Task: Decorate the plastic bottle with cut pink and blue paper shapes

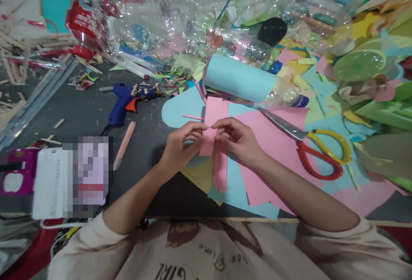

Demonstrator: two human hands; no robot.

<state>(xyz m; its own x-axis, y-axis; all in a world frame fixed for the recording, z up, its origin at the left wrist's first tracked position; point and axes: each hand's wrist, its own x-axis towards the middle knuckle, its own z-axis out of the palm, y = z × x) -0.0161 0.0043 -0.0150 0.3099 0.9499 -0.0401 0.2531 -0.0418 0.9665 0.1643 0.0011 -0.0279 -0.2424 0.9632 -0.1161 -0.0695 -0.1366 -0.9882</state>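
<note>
A pink paper strip [215,107] is pinched between my two hands over the papers at the middle of the table. My left hand [183,142] grips its left edge with thumb and fingertips, and my right hand [236,136] pinches it from the right. Below them lies a second, narrower pink strip [220,170], partly under my right hand. Pink paper sheets [267,155] and light blue paper [183,107] spread around the hands. To the right of my right hand rest scissors [286,127] with one red and one yellow handle loop.
A blue glue gun [124,100] and a pale pink stick [125,143] lie left. Behind the hands is a bottle wrapped in light blue paper [240,78]. Clear plastic bottles [180,18] crowd the back, paper scraps [370,104] the right. A white box [48,181] sits front left.
</note>
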